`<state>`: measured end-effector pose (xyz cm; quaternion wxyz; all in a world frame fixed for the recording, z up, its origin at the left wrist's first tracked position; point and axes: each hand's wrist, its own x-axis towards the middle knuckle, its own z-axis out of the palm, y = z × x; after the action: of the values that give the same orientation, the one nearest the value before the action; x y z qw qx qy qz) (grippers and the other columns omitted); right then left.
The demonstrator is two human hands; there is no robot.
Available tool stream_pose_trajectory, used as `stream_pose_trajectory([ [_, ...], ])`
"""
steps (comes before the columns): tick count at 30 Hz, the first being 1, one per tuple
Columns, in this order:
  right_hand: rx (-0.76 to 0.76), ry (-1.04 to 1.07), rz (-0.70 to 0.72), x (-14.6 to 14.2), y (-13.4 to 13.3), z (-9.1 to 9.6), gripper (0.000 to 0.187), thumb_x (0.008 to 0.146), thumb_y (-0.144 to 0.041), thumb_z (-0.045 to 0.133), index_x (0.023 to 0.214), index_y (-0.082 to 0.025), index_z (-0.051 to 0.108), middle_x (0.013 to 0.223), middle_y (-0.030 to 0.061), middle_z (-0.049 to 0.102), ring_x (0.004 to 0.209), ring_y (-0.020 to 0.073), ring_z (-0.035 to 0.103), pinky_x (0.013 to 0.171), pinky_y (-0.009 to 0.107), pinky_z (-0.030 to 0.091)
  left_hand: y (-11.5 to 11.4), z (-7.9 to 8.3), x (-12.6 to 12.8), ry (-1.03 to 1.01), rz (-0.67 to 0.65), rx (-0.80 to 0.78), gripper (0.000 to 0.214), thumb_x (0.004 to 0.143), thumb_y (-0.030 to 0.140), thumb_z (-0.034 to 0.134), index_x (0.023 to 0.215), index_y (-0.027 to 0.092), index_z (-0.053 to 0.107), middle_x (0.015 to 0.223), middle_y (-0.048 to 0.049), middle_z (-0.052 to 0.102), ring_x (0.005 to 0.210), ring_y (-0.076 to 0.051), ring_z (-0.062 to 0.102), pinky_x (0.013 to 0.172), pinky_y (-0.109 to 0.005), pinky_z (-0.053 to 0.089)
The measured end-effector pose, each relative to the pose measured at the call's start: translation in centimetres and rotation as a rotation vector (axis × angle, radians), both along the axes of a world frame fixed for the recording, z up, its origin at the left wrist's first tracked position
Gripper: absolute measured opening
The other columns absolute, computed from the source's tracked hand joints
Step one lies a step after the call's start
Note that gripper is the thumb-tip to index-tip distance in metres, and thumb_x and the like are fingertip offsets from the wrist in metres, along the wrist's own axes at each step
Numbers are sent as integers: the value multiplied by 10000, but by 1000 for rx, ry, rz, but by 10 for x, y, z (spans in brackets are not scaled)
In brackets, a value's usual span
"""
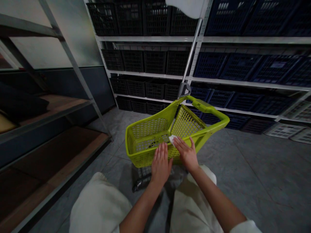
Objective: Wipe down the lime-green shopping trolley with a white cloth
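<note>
A lime-green plastic shopping cart (pixel 145 129) with perforated walls stands in front of my knees. Flat against its near side wall rests my left hand (pixel 161 163), fingers stretched out toward the rim. My right hand (pixel 186 152) is at the top rim of that same wall, to the right of the left one, with a crumpled white cloth or tissue (pixel 172 139) under its fingertips. A green mesh flap (pixel 188 121) leans inside the cart near the handle (pixel 211 110). The underside of the cart is mostly hidden.
White metal shelving (pixel 150 75) filled with black crates (pixel 155 61) and blue crates (pixel 243 66) lines the far side. At left stands a metal rack (pixel 80 77) with wooden shelves. A metal pole (pixel 191 51) rises behind the cart handle. The floor (pixel 255 168) is grey concrete.
</note>
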<state>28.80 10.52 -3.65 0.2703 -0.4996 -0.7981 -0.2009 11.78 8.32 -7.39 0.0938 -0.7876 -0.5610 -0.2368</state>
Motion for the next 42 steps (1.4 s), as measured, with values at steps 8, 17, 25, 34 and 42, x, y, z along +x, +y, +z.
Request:
stream_pose_trajectory([
  [8,179,63,-333,77,-22,32,653,731,27,438,1303,-235,612,1363,46,664,1351,230,544,1233,522,65,-35,7,0,-21,20,21,772,998,379,424,1601,69,54,1655,-152,246,1534,-264,242,1245,-437,275],
  [17,32,52,-32,-36,-64,-15,650,802,21,423,1395,-215,548,1448,57,592,1396,181,488,1247,440,66,-65,8,3,-34,6,33,821,959,308,471,1596,50,23,1661,-187,184,1549,-272,171,1232,-461,295],
  [25,71,5,-249,58,-69,28,669,790,33,412,1376,-247,569,1413,52,624,1372,210,517,1227,521,56,-65,9,0,-26,-12,19,824,954,344,485,1596,49,64,1675,-172,122,1558,-262,124,1250,-438,255],
  [34,-28,78,-139,-29,-61,-8,634,802,16,432,1376,-219,563,1423,92,612,1375,213,507,1184,456,166,-59,7,5,-35,-2,-1,792,942,301,480,1589,34,109,1668,-182,162,1556,-263,128,1249,-438,255],
  [42,0,38,-199,31,-58,18,658,773,42,413,1344,-239,582,1385,57,648,1376,208,512,1224,526,38,-58,8,3,-24,0,10,822,936,325,509,1590,34,105,1669,-180,150,1554,-267,151,1248,-441,261],
])
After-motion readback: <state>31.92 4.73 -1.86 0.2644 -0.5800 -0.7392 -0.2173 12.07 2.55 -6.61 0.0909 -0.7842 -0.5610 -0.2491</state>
